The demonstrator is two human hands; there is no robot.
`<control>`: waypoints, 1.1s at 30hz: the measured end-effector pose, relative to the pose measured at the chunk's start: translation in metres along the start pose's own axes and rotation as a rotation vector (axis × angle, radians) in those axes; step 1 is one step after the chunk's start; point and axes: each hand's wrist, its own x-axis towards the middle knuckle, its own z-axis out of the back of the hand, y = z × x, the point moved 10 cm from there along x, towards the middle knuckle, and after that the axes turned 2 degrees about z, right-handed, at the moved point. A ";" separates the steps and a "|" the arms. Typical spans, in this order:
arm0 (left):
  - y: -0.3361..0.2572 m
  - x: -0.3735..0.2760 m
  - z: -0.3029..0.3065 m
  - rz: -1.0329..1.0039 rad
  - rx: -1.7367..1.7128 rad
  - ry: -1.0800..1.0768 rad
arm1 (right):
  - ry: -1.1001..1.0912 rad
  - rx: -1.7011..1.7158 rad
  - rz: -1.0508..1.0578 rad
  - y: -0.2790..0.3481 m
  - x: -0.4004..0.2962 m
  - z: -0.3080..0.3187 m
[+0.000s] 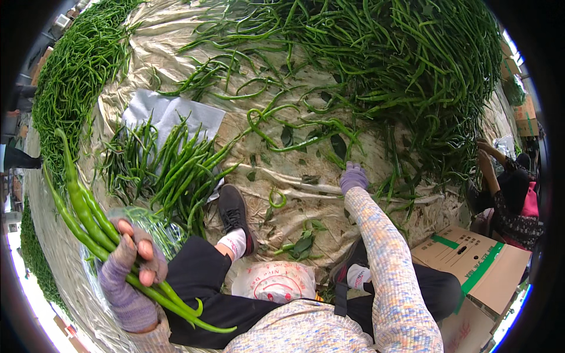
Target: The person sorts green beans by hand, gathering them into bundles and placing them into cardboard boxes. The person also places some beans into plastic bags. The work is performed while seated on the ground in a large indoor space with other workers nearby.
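Observation:
My left hand (137, 273), in a purple fingerless glove, grips a small bunch of long green chili peppers (90, 220). They stick out past both sides of the fist, close to the camera. Reaching forward onto the beige cloth (291, 185), my right hand (354, 176) wears a purple glove too. Its fingertips meet the end of a green pepper (336, 159) beside a dark leaf (338, 145); the hand's back hides whether they have closed on it. Left of centre, a sorted pile of peppers (181, 172) lies partly on a grey-white sheet (176, 110).
A large pepper heap (406, 57) spreads across the far right, and another heap (84, 57) runs along the left. A printed plastic bag (273, 282) sits between my feet. To the right are a cardboard box (476, 264) and another person's hands (485, 159) at the heap.

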 end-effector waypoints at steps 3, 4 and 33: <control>0.004 0.003 0.000 0.040 -0.003 0.008 | 0.347 0.002 -0.139 0.017 -0.014 -0.008; 0.003 0.004 -0.008 0.021 0.005 0.037 | 0.272 0.167 -0.079 0.006 -0.003 -0.045; 0.002 0.013 -0.057 0.154 -0.048 0.198 | 0.048 0.043 0.364 0.046 -0.024 0.076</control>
